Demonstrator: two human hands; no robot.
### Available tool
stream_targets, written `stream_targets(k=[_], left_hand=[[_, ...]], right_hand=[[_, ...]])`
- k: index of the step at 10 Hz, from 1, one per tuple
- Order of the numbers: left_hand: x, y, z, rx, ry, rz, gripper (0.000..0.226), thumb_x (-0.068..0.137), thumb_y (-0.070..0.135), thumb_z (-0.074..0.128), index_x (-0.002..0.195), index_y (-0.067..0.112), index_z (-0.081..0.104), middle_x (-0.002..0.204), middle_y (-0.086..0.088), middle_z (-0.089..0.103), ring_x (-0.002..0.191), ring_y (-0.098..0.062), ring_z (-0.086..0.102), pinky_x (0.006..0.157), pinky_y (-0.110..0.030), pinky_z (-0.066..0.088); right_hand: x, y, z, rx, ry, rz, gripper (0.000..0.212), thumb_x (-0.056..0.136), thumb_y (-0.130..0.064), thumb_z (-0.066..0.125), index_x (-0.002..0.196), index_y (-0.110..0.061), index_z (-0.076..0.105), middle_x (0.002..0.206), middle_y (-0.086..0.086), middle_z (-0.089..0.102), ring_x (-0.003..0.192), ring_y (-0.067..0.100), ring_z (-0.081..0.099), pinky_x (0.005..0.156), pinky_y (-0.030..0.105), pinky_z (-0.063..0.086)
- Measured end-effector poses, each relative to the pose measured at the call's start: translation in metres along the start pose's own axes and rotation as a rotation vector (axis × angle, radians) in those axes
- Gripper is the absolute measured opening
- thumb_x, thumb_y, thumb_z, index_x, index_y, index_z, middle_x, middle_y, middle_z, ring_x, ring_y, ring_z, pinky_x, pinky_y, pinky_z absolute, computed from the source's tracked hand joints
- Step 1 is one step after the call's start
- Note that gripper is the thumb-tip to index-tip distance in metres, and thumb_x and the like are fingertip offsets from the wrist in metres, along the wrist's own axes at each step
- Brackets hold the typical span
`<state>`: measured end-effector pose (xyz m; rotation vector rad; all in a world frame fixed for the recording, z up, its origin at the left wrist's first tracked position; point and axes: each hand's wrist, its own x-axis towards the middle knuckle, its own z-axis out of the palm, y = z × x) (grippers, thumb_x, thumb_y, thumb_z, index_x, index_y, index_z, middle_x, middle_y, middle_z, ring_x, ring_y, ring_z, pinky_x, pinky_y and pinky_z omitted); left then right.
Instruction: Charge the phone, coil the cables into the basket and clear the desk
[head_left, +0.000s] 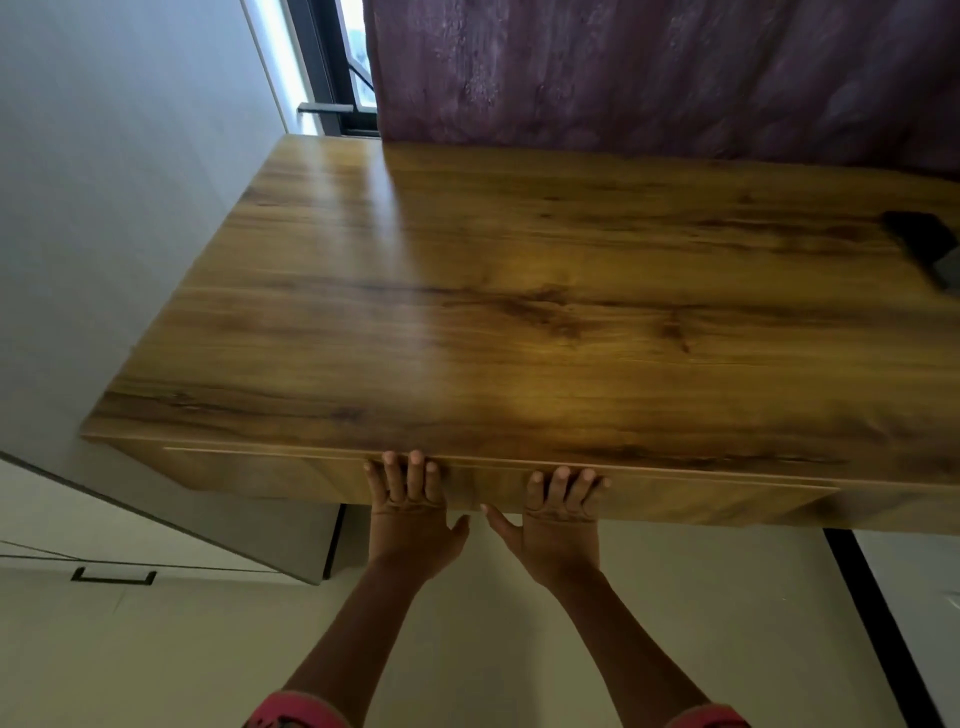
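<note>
- Head view looks steeply down over a wooden desk (519, 291) that fills the middle of the frame, from the left edge across to the right edge.
- The desk top is a warm yellow-brown with dark grain streaks running left to right, and a glossy pale reflection falls down its left-centre part.
- A thin groove runs along the lower edge of the top, and below it sits the matching wood front panel (260, 475).
- The left hand (410, 519), at lower centre, has its fingertips (415, 460) hooked over the top lip of the front panel, with the thumb pointing toward the other hand.
- The right hand (558, 525), just beside it, grips the same lip the same way; the two hands lie near each other without touching.
- Both forearms reach up from the bottom of the frame, with red sleeves (296, 712) showing at the bottom edge.
- A dark object (922, 241) lies on the desk top at the far right edge, cut off and too blurred to identify.
- A purple curtain (649, 73) hangs along the upper edge behind the desk.
- A window (353, 67) shows at upper left-centre, beside a pale wall (104, 182).
- A black cabinet handle (113, 577) sits at lower left, above a pale floor (519, 649).
</note>
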<state>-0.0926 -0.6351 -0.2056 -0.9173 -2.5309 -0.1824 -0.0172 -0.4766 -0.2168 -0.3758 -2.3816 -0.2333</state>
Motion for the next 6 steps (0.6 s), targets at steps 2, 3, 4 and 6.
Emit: stream_targets(k=[2,3,4,6], left_hand=[[0.0,0.0,0.002,0.006,-0.006,0.027,0.116,0.061,0.056,0.042,0.14,-0.004,-0.018,0.15,-0.019,-0.028,0.136,-0.043,-0.026,0.111,-0.055,-0.017],[-0.003,0.001,-0.011,0.076,-0.074,0.059,0.133,0.052,0.057,0.061,0.139,-0.005,-0.018,0.149,-0.021,-0.028,0.136,-0.043,-0.026,0.111,-0.056,-0.016],[-0.012,0.002,-0.027,0.089,-0.13,0.021,0.135,0.051,0.05,0.073,0.141,-0.002,-0.013,0.151,-0.019,-0.025,0.139,-0.041,-0.02,0.113,-0.055,-0.008],[-0.024,0.033,-0.081,0.02,-0.046,-0.072,0.096,0.067,0.016,0.058,0.144,-0.001,0.004,0.154,-0.018,0.003,0.143,-0.033,-0.002,0.116,-0.047,0.0]], right_hand=[[-0.005,0.0,0.007,0.001,0.022,-0.044,0.118,0.072,-0.075,0.046,0.143,-0.008,-0.02,0.15,0.015,-0.032,0.139,0.038,-0.023,0.114,0.055,-0.008],[-0.002,-0.001,0.0,0.011,-0.046,-0.042,0.111,0.076,-0.072,0.043,0.143,-0.008,-0.019,0.15,0.014,-0.031,0.139,0.037,-0.023,0.114,0.055,-0.008],[-0.01,-0.002,-0.014,0.032,-0.124,-0.053,0.102,0.08,-0.066,0.04,0.145,-0.008,-0.013,0.153,0.015,-0.023,0.141,0.037,-0.017,0.114,0.056,-0.007],[-0.016,0.002,-0.07,0.11,-0.243,-0.018,0.09,0.083,-0.053,0.047,0.147,-0.011,-0.001,0.156,0.016,0.001,0.142,0.032,-0.004,0.112,0.056,-0.004]])
